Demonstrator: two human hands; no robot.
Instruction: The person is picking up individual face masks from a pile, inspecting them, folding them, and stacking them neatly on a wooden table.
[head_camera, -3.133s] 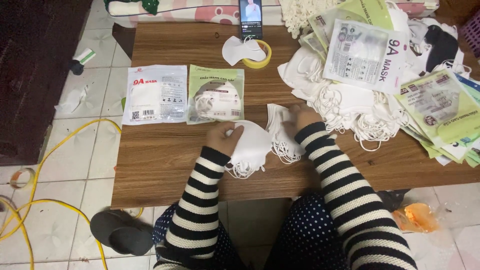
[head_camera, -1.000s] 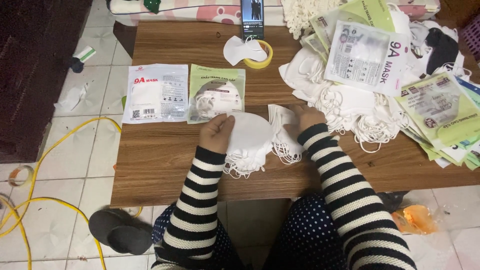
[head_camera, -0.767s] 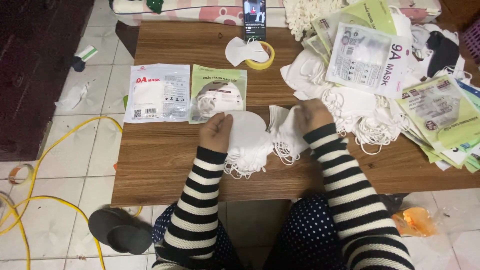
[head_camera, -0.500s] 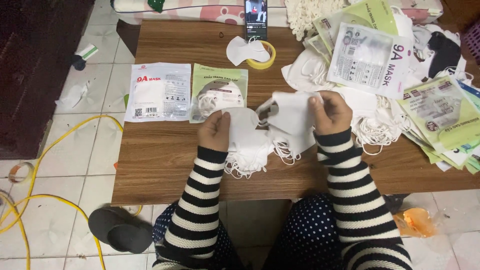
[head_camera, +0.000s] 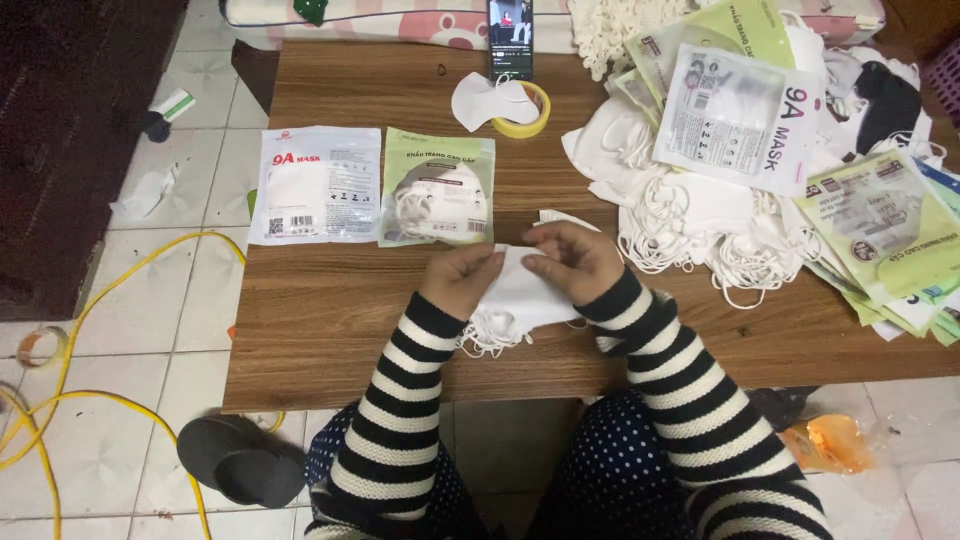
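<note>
Near the middle of the table's (head_camera: 330, 340) front edge, my left hand (head_camera: 462, 278) and right hand (head_camera: 577, 262) are close together, both pinched on a white face mask (head_camera: 520, 297) that I hold just above the wood. My left fingers grip its left top edge, my right fingers its right top edge, and its thin ear loops hang down beneath it, towards the front edge. A second white mask (head_camera: 560, 217) peeks out just behind my right hand.

Towards the left edge lie two sealed mask packets side by side: a white packet (head_camera: 316, 185) and, just right of it, a green-topped packet (head_camera: 437, 187) with a mask showing through its window. Near the back edge sits a roll of yellow tape (head_camera: 527, 110) with a white mask piece (head_camera: 480, 100) resting partly on it, and a phone (head_camera: 510, 38) stands behind that. The right half of the table carries a heap of loose white masks (head_camera: 680, 210) with tangled loops, topped by a clear printed packet (head_camera: 742, 118) and a stack of green packets (head_camera: 880, 225) at the right edge.

On the tiled floor to the left run a yellow cable (head_camera: 110, 290) and a dark slipper (head_camera: 235, 460).
</note>
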